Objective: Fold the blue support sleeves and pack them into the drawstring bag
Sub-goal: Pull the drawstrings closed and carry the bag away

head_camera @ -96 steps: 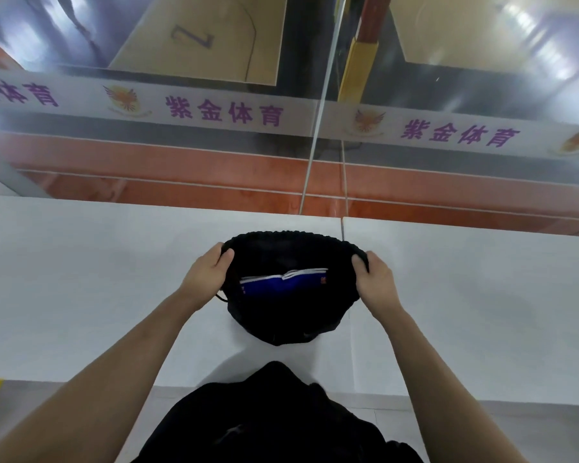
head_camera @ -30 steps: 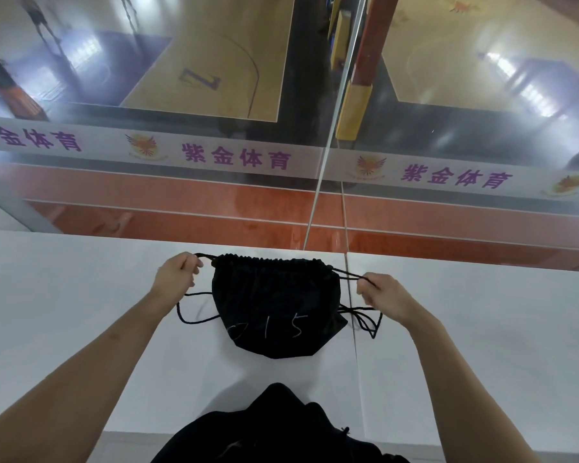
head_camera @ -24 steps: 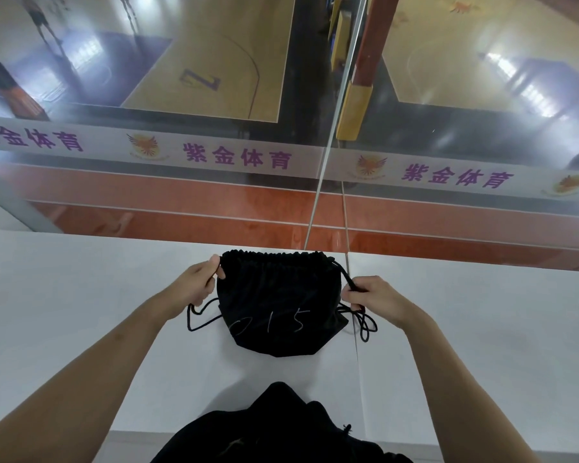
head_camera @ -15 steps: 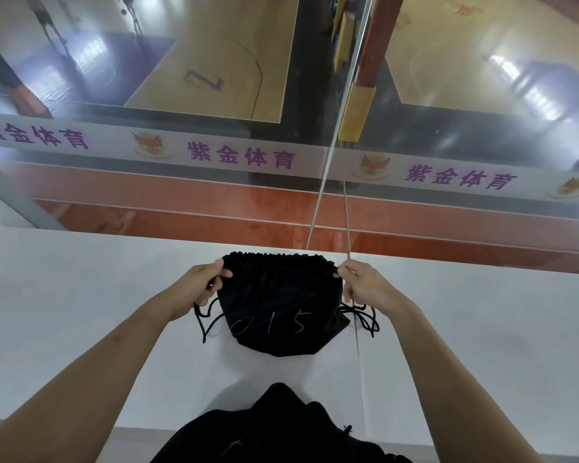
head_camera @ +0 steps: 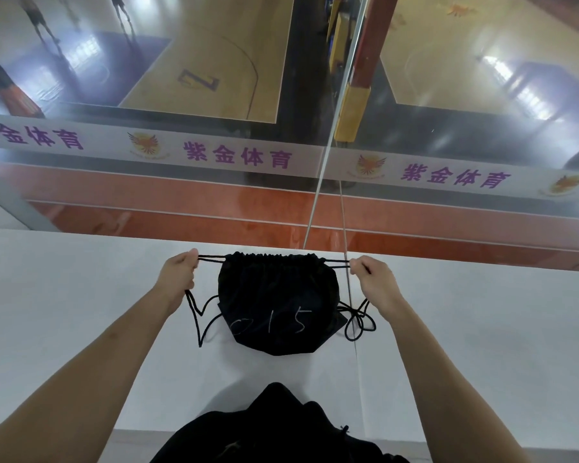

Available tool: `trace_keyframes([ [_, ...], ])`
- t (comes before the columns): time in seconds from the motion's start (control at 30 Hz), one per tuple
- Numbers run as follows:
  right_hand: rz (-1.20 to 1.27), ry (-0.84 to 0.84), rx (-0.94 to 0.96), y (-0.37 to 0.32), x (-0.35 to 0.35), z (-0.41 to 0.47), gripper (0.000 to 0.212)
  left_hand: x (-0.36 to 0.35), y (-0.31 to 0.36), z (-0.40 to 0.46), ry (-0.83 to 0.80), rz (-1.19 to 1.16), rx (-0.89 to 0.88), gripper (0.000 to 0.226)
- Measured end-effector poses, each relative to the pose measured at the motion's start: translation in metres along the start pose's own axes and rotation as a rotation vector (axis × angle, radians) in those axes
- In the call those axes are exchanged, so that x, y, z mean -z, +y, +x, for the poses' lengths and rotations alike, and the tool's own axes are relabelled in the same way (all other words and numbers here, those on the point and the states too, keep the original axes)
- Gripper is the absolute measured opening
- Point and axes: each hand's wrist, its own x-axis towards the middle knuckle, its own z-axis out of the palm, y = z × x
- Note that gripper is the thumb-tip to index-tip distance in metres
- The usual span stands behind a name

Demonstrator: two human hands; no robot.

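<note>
The left hand (head_camera: 178,279) and right hand (head_camera: 373,282) each pinch a black cord (head_camera: 211,260) and have just pulled outward from the rim. The drawstring bag (head_camera: 278,305) on the white surface (head_camera: 81,295) is now cinched tight at its mouth. The blue sleeves, visible inside seconds ago, are hidden, so packing looks essentially finished.

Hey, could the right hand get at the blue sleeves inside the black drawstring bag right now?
Probably not. The drawstring bag has its mouth cinched shut and no sleeves show. The right hand and left hand each grip cords pulled taut sideways, so the mouth would need loosening first.
</note>
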Motion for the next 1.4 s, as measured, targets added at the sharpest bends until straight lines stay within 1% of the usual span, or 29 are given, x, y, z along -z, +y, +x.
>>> trace_keyframes([
  [0.13,0.113,0.25,-0.122,0.025,0.017,0.005,0.033,0.022,0.006,0.011,0.273,-0.025,0.084,0.034],
  [0.2,0.173,0.355,-0.159,0.033,0.023,0.006,0.033,0.031,0.005,0.016,0.364,-0.028,0.064,0.033],
  [0.23,0.185,0.377,-0.162,0.034,0.024,0.005,0.034,0.034,0.005,0.018,0.381,-0.038,0.043,0.034],
  [0.3,0.164,0.367,-0.153,0.032,0.021,0.003,0.035,0.034,0.004,0.022,0.333,-0.047,0.019,0.037],
  [0.37,0.115,0.314,-0.116,0.028,0.017,-0.002,0.033,0.03,-0.003,0.024,0.201,0.012,0.016,0.04],
  [0.47,0.055,0.223,-0.071,0.025,0.012,-0.009,0.032,0.021,-0.016,0.018,0.035,0.218,-0.03,0.037],
  [0.53,0.018,0.207,-0.036,0.029,0.004,-0.011,0.035,0.014,-0.027,0.013,-0.058,0.332,-0.046,0.033],
  [0.6,-0.076,0.19,0.037,0.032,-0.006,-0.013,0.037,0.006,-0.035,0.01,-0.127,0.463,-0.038,0.03],
  [0.63,-0.125,0.185,0.077,0.034,-0.011,-0.013,0.033,0.003,-0.037,0.008,-0.15,0.547,-0.026,0.03],
  [0.67,-0.156,0.19,0.1,0.035,-0.016,-0.013,0.024,0.0,-0.039,0.008,-0.168,0.629,-0.024,0.032],
  [0.7,-0.171,0.196,0.113,0.034,-0.022,-0.013,0.016,-0.003,-0.04,0.008,-0.182,0.694,-0.025,0.036],
  [0.77,-0.192,0.177,0.141,0.027,-0.035,-0.008,0.026,-0.006,-0.04,0.008,-0.185,0.77,-0.033,0.048],
  [0.83,-0.231,0.104,0.211,0.004,-0.051,-0.002,0.032,-0.009,-0.038,0.007,-0.205,0.818,-0.05,0.056],
  [0.93,-0.321,-0.005,0.398,-0.04,-0.08,0.015,0.036,-0.013,-0.029,0.002,-0.257,0.862,-0.099,0.052],
  [1.0,-0.409,-0.097,0.462,-0.067,-0.102,0.027,0.043,-0.012,-0.024,-0.001,-0.254,0.884,-0.15,0.047],
  [1.1,-0.568,-0.196,0.481,-0.089,-0.132,0.042,0.057,-0.004,-0.026,-0.005,-0.241,0.913,-0.176,0.044],
  [1.2,-0.711,-0.307,0.424,-0.09,-0.154,0.047,0.07,0.007,-0.032,-0.009,-0.224,0.922,-0.188,0.043],
  [1.27,-0.786,-0.316,0.379,-0.084,-0.162,0.046,0.073,0.012,-0.034,-0.012,-0.217,0.926,-0.197,0.043],
  [1.4,-0.797,-0.21,0.415,-0.071,-0.168,0.03,0.066,0.017,-0.045,-0.021,-0.182,0.92,-0.166,0.04],
])
